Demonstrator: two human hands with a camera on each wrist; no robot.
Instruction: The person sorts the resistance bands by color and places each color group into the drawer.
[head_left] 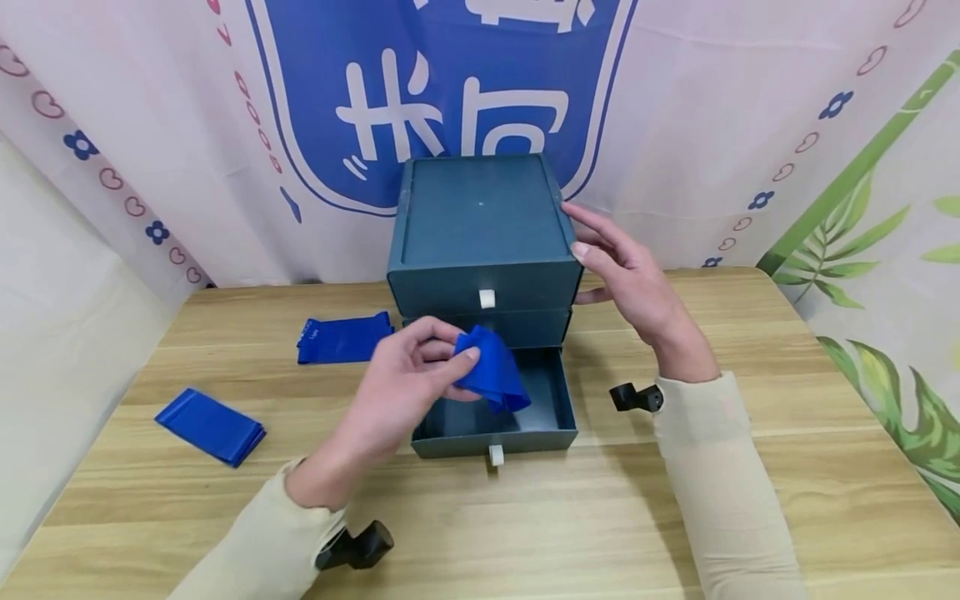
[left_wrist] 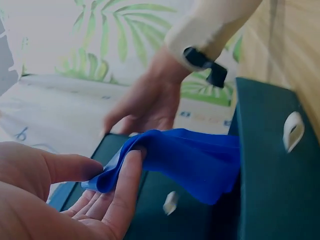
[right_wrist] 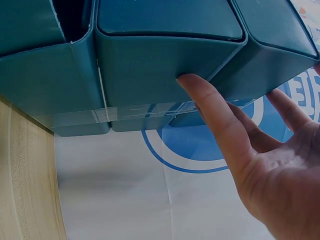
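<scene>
My left hand (head_left: 408, 379) pinches a folded blue resistance band (head_left: 491, 371) between thumb and fingers. The band hangs over the pulled-out bottom drawer (head_left: 566, 392) of a dark teal drawer unit (head_left: 480, 208). In the left wrist view, the band (left_wrist: 185, 160) droops toward the drawer's front panel. My right hand (head_left: 626, 271) rests against the unit's right side near the top, its fingers mostly straight. The right wrist view shows that hand (right_wrist: 280, 165) touching the side wall, one fingertip at the middle section. Both upper drawers are closed.
Two more blue resistance bands lie on the wooden table (head_left: 262, 517) to the left: a flat band (head_left: 345, 337) beside the unit and a folded band (head_left: 210, 427) nearer the left edge. White loop pulls mark the drawers. A printed curtain (head_left: 322, 233) hangs behind.
</scene>
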